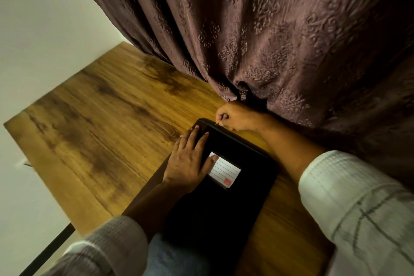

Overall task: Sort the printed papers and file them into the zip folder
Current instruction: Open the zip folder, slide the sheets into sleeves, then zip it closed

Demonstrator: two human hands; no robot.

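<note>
Black zip folder (253,199) — lying flat on the wooden table (100,119), near its right side, with the near end reaching the table edge by the person's lap. Cover is facing up; whatever is inside is hidden.

White label (226,170) — sitting on the folder's cover, ruled with thin grey lines and carrying a small red square (227,182) at one corner. No writing on it is readable.

Left hand (190,161) — resting palm down on the folder's left side, fingers straight and spread, thumb lying across the label's edge.

Right hand (235,116) — hovering at the folder's far corner, thumb and fingers curling tightly and pinching a thin zip pull (218,123).

White sleeves with faint grid lines (358,197) are covering both forearms. Brown embossed curtain (268,29) is hanging behind the table, its hem touching the tabletop just beyond the right hand.
</note>
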